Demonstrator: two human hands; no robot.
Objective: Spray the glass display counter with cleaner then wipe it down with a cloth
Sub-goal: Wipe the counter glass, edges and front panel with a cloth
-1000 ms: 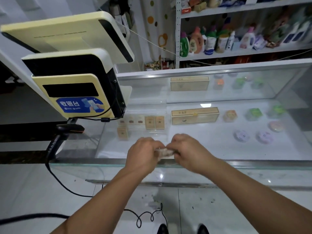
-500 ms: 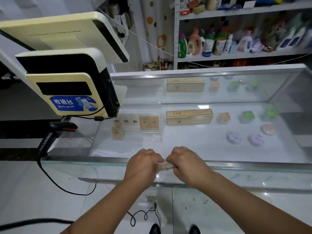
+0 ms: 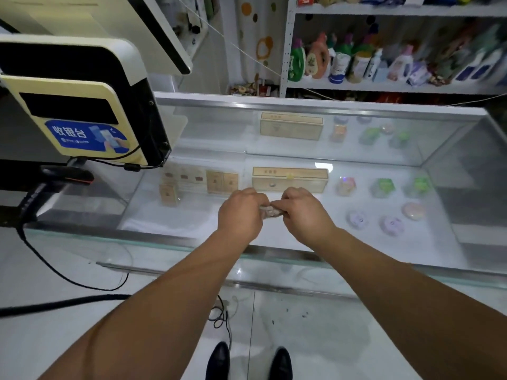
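Together, left hand (image 3: 241, 216), right hand (image 3: 306, 212): tight grip on wadded cloth (image 3: 272, 212)

Cloth (image 3: 271, 211): mottled grey-beige. Terminal (image 3: 82, 116), 10 o'clock: cream, blue label. Carton (image 3: 290, 180): tan. Curtain (image 3: 260, 37), 12 o'clock: white, orange-spotted. Shoes (image 3: 218, 360): black.

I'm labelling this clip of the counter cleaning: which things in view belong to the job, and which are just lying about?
In the job: cloth, gripped by left hand and right hand; glass display counter.

Lying about: register terminal, barcode scanner, boxes inside the case, shelf bottles.
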